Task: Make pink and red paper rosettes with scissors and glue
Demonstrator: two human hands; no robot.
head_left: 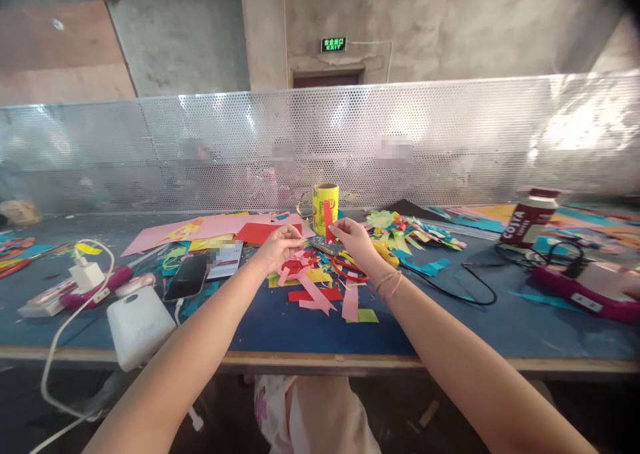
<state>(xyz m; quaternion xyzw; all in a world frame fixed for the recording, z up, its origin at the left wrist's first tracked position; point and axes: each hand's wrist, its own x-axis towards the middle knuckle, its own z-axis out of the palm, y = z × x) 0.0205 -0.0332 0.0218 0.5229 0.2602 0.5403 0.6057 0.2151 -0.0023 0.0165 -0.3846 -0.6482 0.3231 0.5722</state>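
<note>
My right hand (354, 239) pinches a narrow red paper strip (328, 219), which stands upright in front of the yellow roll. With fingertips pressed together, my left hand (281, 247) is closed over the paper pile; whatever it holds is too small to make out. A gap separates the two hands. Beneath them lie a pink and red paper piece (296, 267), loose pink strips (316, 290) and a red strip (325, 295). Scissors with red-orange handles (349, 268) rest below my right hand, beside a yellow-handled tool (387, 255).
Behind the hands stands a yellow-wrapped roll (320, 197). A phone (187, 278), white power bank (137, 327) and cables lie left. A brown Costa bottle (530, 219) and magenta power strip (580, 294) are right. A perforated metal screen (225, 147) borders the back.
</note>
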